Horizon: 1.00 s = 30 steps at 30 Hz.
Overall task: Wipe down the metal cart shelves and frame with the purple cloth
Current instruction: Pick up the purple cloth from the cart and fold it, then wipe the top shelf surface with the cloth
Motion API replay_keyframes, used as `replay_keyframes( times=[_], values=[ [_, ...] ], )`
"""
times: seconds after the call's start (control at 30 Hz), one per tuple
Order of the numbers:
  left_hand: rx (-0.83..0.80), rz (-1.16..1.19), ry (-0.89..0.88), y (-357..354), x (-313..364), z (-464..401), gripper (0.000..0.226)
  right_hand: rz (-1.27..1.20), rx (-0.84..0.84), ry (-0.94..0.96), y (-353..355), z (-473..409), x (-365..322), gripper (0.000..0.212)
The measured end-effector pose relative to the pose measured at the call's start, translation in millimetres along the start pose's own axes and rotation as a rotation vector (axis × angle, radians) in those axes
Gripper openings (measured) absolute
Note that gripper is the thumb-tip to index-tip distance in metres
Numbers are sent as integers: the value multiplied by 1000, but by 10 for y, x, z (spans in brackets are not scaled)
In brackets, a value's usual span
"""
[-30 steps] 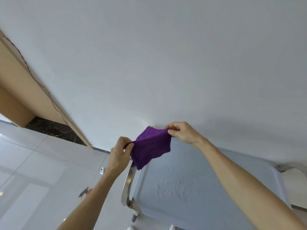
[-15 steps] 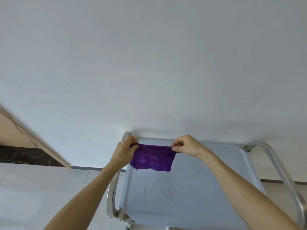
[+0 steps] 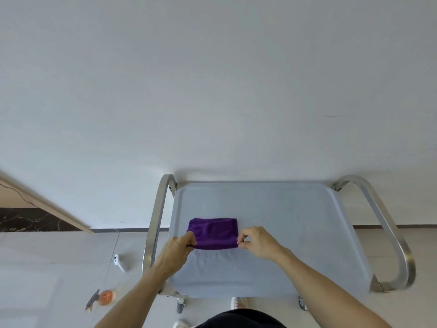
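The purple cloth [image 3: 214,232] lies folded flat on the left half of the metal cart's top shelf [image 3: 295,223]. My left hand [image 3: 177,249] pinches the cloth's near left corner. My right hand [image 3: 257,241] pinches its near right corner. Curved steel handle bars frame the shelf, the left handle [image 3: 155,223] on one side and the right handle [image 3: 387,230] on the other. The shelves below the top one are hidden.
A white wall stands right behind the cart. On the tiled floor to the left lie a spray bottle with an orange body [image 3: 104,298] and a small white object [image 3: 119,262]. Cart wheels [image 3: 180,305] and my shoes [image 3: 238,303] show under the near edge.
Both hands have lowered the cloth from the air onto the top shelf, where it now lies folded. The view has tilted down and shows the whole shelf.
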<state>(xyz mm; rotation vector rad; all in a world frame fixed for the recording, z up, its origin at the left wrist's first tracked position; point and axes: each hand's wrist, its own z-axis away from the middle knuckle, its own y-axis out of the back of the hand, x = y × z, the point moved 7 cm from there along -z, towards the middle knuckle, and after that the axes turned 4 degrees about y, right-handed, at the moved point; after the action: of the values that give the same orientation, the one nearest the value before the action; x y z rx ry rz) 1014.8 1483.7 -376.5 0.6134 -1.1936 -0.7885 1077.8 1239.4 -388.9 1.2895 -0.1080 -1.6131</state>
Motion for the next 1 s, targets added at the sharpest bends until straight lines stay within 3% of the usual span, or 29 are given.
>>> replay_keyframes(
  times=[0.17, 0.3, 0.43, 0.63, 1.0],
  values=[
    [-170, -45, 112, -676, -257, 554, 3, 26, -208, -86, -647, 249, 358, 9],
    [-247, -12, 133, -693, -279, 645, 6, 52, -308, -77, -716, 261, 375, 9],
    [-155, 19, 156, -346, -170, 295, 23, 9, -162, -47, -361, 18, 208, 6],
    [153, 160, 215, 194, -56, -153, 16, -150, 229, -80, 113, -198, 80, 11],
    [-92, 117, 141, -456, 35, 88, 15, 33, 92, -107, -441, 134, 615, 18]
  ],
)
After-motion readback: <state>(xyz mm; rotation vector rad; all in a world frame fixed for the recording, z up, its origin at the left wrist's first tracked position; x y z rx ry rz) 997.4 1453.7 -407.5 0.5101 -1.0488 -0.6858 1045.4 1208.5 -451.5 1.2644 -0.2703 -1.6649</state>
